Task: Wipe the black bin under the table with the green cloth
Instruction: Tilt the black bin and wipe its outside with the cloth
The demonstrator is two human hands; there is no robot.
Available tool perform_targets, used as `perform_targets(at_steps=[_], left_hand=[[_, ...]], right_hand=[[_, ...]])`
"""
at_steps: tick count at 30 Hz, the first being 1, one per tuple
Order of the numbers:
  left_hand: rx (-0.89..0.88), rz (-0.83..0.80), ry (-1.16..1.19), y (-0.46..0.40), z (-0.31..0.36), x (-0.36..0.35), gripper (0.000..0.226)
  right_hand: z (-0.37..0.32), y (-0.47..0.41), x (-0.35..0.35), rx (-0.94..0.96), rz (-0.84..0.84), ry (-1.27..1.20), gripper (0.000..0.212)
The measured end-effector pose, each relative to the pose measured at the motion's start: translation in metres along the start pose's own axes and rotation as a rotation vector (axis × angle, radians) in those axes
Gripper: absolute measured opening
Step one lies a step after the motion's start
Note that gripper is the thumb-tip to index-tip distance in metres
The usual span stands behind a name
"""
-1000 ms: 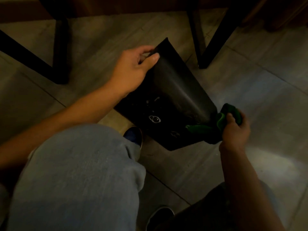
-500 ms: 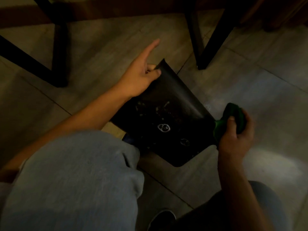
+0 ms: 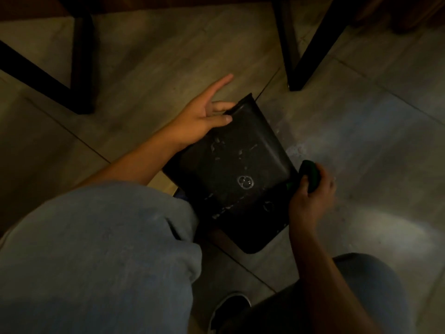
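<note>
The black bin (image 3: 240,174) lies tilted on its side on the tiled floor between my knees, one broad face up, wet with soap bubbles and streaks. My left hand (image 3: 202,119) holds its far top corner with thumb and lower fingers, index finger stretched out over the floor. My right hand (image 3: 310,196) is at the bin's right edge, closed around the bunched green cloth (image 3: 310,172), which touches that edge.
Black table legs (image 3: 305,51) stand on the floor just beyond the bin, more of them (image 3: 81,61) at the left. My jeans-covered knees (image 3: 101,256) fill the foreground, a dark shoe (image 3: 228,309) below. Wet spots (image 3: 296,148) lie right of the bin.
The bin has turned and come closer to me, its wet face more upward. My left index finger has lifted off the rim. My right hand drew the cloth off the bin's lower face to its right edge.
</note>
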State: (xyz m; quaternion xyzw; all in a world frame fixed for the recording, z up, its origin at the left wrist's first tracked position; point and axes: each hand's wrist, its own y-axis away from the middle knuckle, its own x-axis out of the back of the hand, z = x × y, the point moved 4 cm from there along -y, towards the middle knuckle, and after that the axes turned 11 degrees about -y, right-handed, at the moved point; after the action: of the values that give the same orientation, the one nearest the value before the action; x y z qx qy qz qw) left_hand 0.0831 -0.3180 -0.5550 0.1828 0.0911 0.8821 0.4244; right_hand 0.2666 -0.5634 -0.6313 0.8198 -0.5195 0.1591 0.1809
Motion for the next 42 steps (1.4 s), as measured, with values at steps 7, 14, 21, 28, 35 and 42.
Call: perform_targets(at_steps=[7,14,21,28,35,42], left_hand=[[0.107,-0.069,-0.111,0.053,-0.032,0.014,0.059],[0.128,0.039,-0.208,0.076,-0.058,0.022,0.049],[0.161,-0.003,-0.121,0.066,-0.058,0.020,0.050],[0.125,0.223,-0.144,0.068,-0.058,0.005,0.035],[0.081,0.271,-0.106,0.049,-0.051,0.005,0.038],[0.143,0.284,-0.018,0.051,-0.066,0.001,0.038]], right_hand=[[-0.001,0.006,-0.005,0.050,-0.032,0.176,0.041],[-0.005,-0.004,-0.005,0.026,-0.081,0.196,0.041],[-0.009,-0.029,-0.008,-0.083,-0.086,0.090,0.041],[-0.022,-0.069,-0.026,-0.267,-0.100,0.073,0.042],[-0.096,0.023,-0.113,0.319,-0.140,0.151,0.042],[-0.073,0.082,-0.101,0.566,-0.365,0.243,0.044]])
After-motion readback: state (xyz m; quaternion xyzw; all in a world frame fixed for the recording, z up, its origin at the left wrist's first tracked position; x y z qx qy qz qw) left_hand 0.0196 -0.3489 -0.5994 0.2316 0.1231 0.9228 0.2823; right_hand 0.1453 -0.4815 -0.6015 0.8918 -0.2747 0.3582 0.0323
